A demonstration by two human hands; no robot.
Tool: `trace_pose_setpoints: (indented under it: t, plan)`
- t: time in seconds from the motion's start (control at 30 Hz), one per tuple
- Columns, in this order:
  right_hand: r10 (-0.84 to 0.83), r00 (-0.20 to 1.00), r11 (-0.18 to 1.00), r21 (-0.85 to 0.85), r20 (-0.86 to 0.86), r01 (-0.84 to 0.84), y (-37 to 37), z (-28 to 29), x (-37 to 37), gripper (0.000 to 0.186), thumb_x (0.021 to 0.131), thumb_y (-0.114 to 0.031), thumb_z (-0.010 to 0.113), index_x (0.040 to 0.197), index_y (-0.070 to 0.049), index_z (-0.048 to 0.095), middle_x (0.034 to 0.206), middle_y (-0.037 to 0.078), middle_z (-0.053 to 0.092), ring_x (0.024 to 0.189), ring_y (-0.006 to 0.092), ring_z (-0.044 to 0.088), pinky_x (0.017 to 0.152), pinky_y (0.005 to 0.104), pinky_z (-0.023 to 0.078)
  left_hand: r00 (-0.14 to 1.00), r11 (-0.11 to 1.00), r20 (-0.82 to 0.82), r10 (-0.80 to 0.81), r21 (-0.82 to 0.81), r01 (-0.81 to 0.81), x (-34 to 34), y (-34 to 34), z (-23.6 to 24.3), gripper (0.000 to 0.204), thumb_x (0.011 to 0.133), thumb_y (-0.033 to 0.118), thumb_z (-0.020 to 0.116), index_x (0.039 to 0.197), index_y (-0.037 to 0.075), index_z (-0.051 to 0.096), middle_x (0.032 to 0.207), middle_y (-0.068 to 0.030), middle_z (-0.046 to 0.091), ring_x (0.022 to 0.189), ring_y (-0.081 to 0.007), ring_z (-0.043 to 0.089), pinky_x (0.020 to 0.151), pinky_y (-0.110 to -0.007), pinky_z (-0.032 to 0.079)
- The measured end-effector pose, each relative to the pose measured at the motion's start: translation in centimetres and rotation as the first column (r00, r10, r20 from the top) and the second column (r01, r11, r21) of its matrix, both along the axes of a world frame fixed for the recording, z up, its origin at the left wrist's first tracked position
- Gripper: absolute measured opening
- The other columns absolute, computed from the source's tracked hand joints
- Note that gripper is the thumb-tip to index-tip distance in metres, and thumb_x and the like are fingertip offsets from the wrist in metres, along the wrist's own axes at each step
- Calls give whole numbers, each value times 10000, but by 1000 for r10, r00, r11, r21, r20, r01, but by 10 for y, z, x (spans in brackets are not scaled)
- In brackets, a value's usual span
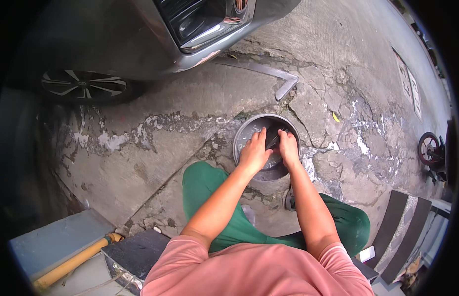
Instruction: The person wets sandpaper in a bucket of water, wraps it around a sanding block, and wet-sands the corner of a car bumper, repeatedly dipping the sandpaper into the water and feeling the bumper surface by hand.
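Observation:
Between my knees a round grey bucket (pixel 237 158) stands on the concrete, seen from above, with what looks like water inside. Over its opening, both my hands hold a black object (pixel 273 139) whose kind I cannot make out. My left hand (pixel 255 154) curls around the object's left side, its fingertips at the edge of the black surface. On the opposite side my right hand (pixel 288 146) grips it, fingers bent inward. Much of the object is hidden by the hands and the bucket's dark inside.
A dark grey car (pixel 116 39) with its wheel (pixel 83 85) stands at the upper left. The concrete (pixel 155 182) is cracked. A yellow pipe (pixel 76 261) lies lower left, a white phone-like object (pixel 366 254) lower right. A motorcycle wheel (pixel 429 149) shows far right.

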State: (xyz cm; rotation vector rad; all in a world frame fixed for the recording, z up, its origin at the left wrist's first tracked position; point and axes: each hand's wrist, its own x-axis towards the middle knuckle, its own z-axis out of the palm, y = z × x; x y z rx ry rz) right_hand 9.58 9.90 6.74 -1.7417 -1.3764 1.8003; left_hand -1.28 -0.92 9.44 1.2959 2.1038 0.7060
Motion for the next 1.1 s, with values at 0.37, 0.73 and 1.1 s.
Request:
trace_pose_setpoints:
  t: [0.37,0.73,1.1]
  plan:
    - [-36,889,997,-80,-457,0,16,7,34,309,948,-230,551,1206,-71,611,989,19,631,827,105,595,755,274,489,963,999,266,46,-21,-42,-14,1,-4,1038,817,517,865,1533,-61,384,1434,-274,532,1263,-338,612,1070,-424,495]
    - [29,948,996,85,-317,-2,51,139,51,338,979,-229,483,1250,-43,562,960,76,687,758,169,676,677,357,595,857,994,507,89,10,-109,-42,0,40,347,1010,147,520,1283,-29,641,1135,-274,719,1109,-406,695,970,-438,530]
    - [-137,786,928,-356,-602,-110,-18,111,23,532,1044,-400,373,1235,32,618,1057,193,741,894,324,744,829,439,606,853,908,490,179,251,-335,2,-4,17,355,993,103,563,1338,23,535,994,-287,708,965,-480,703,796,-502,557]
